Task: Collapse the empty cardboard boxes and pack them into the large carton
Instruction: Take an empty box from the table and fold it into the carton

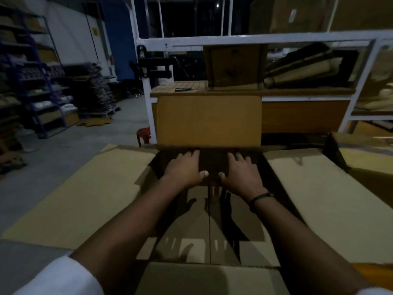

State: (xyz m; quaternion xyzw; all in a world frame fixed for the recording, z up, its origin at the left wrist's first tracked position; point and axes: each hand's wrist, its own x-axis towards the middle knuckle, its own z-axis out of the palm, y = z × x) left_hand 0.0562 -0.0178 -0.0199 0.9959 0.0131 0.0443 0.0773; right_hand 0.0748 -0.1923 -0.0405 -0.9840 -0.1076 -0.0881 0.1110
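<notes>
A large open carton (319, 188) stands in front of me with its four flaps folded outward. Both my arms reach down into it. My left hand (185, 169) and my right hand (241, 172) lie side by side with straight fingers, pressing flat on dark cardboard (213, 160) against the carton's far inner wall. The far flap (208, 120) stands upright just beyond my fingers. Shadows of both hands fall on the carton's floor (200, 237). Whether the dark piece is a collapsed box or the wall itself is too dim to tell.
A white metal frame (234, 38) with a wooden table (180, 89) stands behind the carton, bearing an upright brown box (234, 67) and flattened cardboard (302, 64). Blue shelving (36, 81) lines the left wall. A red stool (144, 135) sits near the table leg.
</notes>
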